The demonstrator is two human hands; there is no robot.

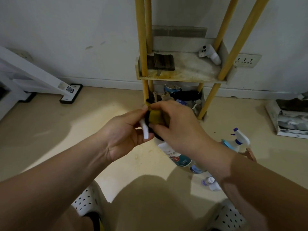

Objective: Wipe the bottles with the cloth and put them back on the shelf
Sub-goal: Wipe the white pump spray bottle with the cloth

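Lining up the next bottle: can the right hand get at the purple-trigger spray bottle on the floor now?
Probably not yet: the right hand is pinching the cloth against the held bottle. The spray bottle itself stands uncovered on the floor.

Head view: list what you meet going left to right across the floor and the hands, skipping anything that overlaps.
black-footed white stand → left hand → right hand → spray bottle with purple nozzle → battered white box

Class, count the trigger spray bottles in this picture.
2: the held bottle in the left hand; the purple-trigger bottle on the floor, right. Lower shelf clutter may hide more.
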